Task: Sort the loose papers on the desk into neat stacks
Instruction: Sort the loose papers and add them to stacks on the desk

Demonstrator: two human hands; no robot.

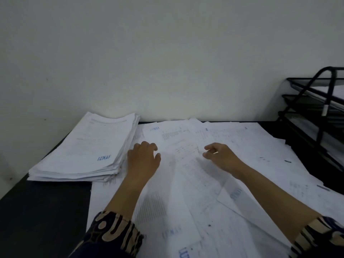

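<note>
A: From the head camera, where do the hands stand?

B: Both are out over the loose white printed sheets [195, 183] that spread across the black desk [44, 207]. The left hand [144, 161] lies palm down on the spread, fingers bent lightly onto the paper, grasping nothing. The right hand [220, 158] hovers over or just touches the sheets; its fingers are loosely curled, and a thin pale sliver shows at the fingertips, too small to say whether it is pinched.

A: And the sorted pile?

B: A thick stack of white sheets with a blue "LUNAS" stamp [85, 149] sits just to the left of the left hand, edges slightly fanned. A black wire tray rack [316, 116] stands well to the right of the right hand.

A: How should the next sheet be taken?

B: I'd judge it best to pin the spread with the left hand, lift a single top sheet by a corner with the right, read its heading, then lay it square on its matching stack. Dragging several overlapped sheets at once would likely crease them or slide others off the desk's edge.
</note>
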